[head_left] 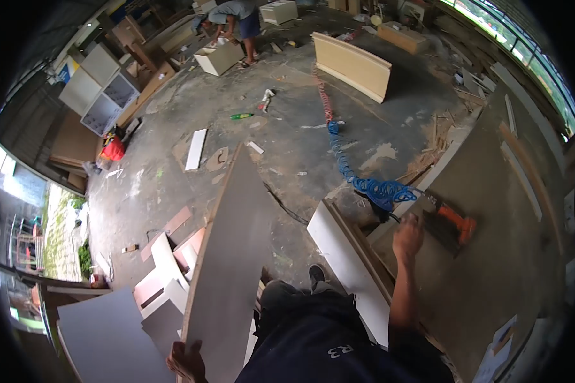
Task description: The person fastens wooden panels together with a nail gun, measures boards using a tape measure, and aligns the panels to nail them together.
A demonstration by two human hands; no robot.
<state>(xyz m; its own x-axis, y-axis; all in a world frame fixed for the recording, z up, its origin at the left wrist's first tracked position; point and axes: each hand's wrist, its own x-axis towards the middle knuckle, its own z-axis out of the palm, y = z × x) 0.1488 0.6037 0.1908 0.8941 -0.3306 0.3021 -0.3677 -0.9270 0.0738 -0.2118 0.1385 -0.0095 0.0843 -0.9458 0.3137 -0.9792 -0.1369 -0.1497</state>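
My left hand (186,361) is wrapped round the lower edge of a tall grey panel (230,255), which stands on edge beside my left leg. My right hand (407,237) is curled closed over the large brown board on the right; a dark thin piece shows by its fingers, but what it holds is hidden. Just right of this hand an orange and black air nail gun (457,223) lies on the brown board (485,281), partly blurred. A coiled blue air hose (386,191) bunches up to the left of the gun. Near my right leg leans a white panel (348,268).
White and pink offcuts (166,274) and a grey-blue sheet (108,335) lie at the left. A cream panel (351,67) stands on the floor ahead. At the back, another person (233,19) bends over a box (220,59). White cabinets (99,89) stand at the far left.
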